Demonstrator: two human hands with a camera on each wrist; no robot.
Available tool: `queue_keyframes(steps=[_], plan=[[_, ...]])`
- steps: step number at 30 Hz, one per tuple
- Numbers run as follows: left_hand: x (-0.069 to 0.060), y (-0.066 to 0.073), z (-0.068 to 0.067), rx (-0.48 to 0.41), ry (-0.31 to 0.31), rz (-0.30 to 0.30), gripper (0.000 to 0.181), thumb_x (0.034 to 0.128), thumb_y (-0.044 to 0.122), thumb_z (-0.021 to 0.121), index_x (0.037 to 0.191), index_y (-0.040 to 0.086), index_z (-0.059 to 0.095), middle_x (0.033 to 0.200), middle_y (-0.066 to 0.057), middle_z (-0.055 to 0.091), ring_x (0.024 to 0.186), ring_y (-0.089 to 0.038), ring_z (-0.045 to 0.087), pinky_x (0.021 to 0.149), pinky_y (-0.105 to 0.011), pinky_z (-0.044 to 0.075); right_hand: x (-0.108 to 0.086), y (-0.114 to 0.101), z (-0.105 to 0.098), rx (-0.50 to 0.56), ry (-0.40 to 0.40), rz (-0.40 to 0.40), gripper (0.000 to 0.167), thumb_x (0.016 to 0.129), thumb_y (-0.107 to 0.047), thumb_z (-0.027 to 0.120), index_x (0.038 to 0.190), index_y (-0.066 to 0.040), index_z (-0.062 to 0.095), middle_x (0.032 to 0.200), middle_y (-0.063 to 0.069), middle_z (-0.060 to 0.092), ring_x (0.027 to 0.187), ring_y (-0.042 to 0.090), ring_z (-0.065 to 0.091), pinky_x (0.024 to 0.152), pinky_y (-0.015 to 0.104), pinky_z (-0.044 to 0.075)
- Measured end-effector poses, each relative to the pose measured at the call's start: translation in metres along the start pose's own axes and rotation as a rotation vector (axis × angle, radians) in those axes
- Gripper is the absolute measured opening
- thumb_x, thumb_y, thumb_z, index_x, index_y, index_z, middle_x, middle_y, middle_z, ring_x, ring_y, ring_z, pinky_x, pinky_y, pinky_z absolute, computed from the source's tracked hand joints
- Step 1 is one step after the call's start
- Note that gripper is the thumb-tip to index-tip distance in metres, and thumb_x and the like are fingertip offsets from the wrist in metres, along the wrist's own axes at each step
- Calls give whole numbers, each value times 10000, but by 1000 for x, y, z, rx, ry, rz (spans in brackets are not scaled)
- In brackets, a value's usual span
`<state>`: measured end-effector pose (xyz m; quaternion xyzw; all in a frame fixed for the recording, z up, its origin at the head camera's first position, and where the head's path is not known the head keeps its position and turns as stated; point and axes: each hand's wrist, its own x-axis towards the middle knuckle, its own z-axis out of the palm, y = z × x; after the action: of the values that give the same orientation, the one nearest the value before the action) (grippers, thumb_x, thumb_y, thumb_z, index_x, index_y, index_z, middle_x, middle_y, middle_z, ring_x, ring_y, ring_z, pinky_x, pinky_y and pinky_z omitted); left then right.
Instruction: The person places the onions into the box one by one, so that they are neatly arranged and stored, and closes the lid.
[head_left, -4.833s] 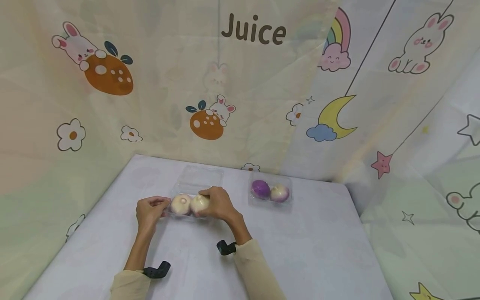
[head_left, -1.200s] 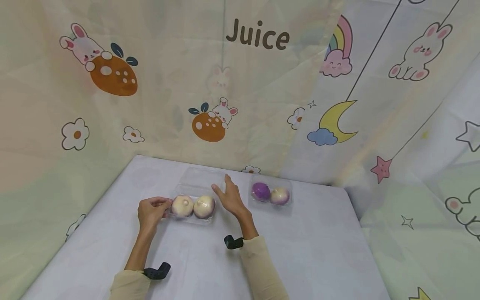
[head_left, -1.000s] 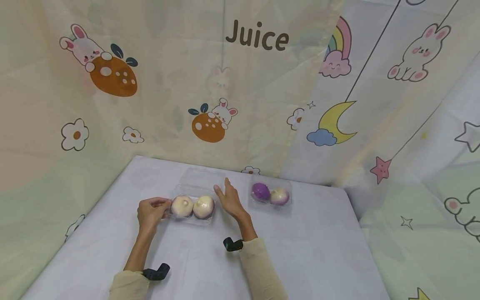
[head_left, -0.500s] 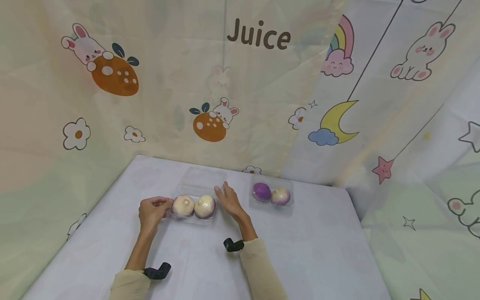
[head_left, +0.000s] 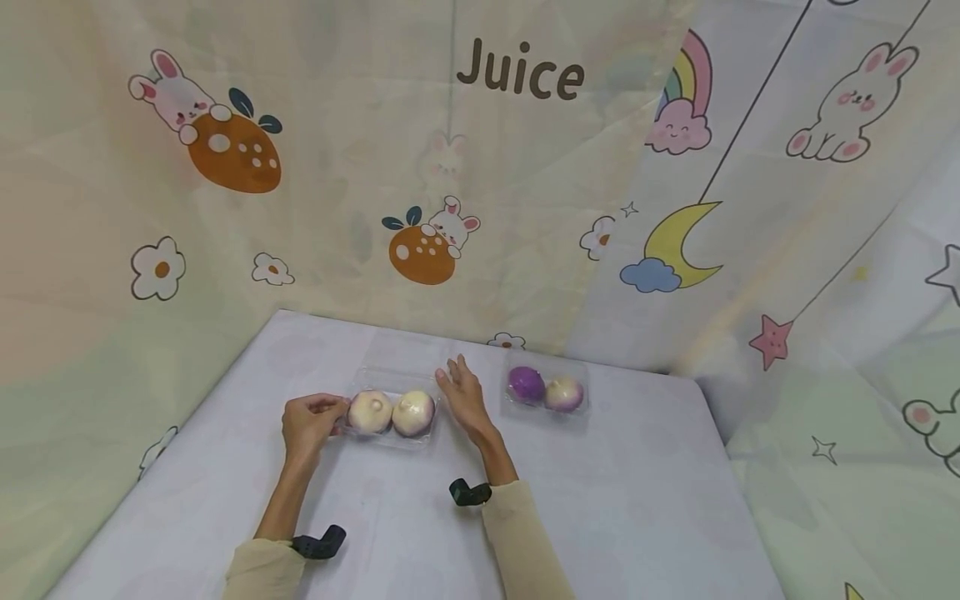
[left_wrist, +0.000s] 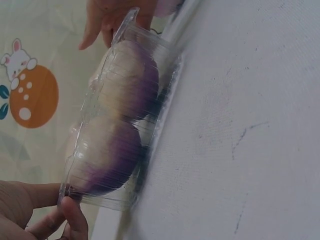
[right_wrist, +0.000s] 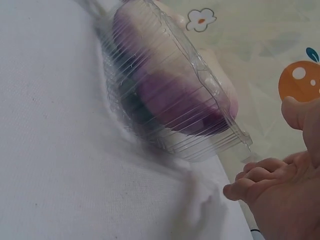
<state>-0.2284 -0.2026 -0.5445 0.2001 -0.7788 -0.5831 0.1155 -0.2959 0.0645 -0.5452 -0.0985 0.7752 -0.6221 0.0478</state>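
A clear plastic clamshell box (head_left: 381, 442) stands on the table, its hinged lid (head_left: 405, 354) folded back behind it. Two round cream-and-purple vegetables that look like turnips, one left (head_left: 370, 412) and one right (head_left: 413, 413), sit side by side inside. At the box's left end, my left hand (head_left: 309, 423) pinches the rim between thumb and fingers, as the left wrist view shows up close. My right hand (head_left: 467, 402) is beside the right end, fingers extended near the lid's edge and holding nothing; whether a fingertip touches the lid, I cannot tell.
To the right stands a second clear box (head_left: 546, 360) with a deep purple round item (head_left: 527, 385) and a cream-and-purple one (head_left: 564, 394). White cloth covers the table (head_left: 600, 500). Printed curtains (head_left: 337, 167) hang around its back and sides.
Some seconds ago my right hand held the right-hand vegetable in the box; it let go and moved to the right, then stayed near the lid. My left hand keeps pinching the rim.
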Motion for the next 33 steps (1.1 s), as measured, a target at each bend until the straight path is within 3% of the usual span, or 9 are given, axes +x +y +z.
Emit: queue_keyframes(steps=[5,15,33], plan=[[0,0,1,-7,3,4,202,951,99,812,1049,-78,809,718,17,758,544,-72,632,506,-227,621,1,0,0,31,31,-15,727,1155,-336,543,1688,55,241,1740,223,343,1628,378,371,1374,499,286],[-1,0,1,-7,7,17,195,951,79,809,1045,-92,804,715,-6,764,525,-73,629,497,-242,622,0,-1,-5,208,67,-46,625,1136,-209,598,1671,5,356,1696,214,438,1595,351,438,1324,446,386],[-1,3,1,-2,-9,-7,201,967,95,807,1067,-78,802,713,49,750,551,-78,645,513,-221,620,-10,-3,-12,207,164,-114,367,1132,-184,606,1427,18,686,1470,196,703,1421,344,657,1254,401,504]])
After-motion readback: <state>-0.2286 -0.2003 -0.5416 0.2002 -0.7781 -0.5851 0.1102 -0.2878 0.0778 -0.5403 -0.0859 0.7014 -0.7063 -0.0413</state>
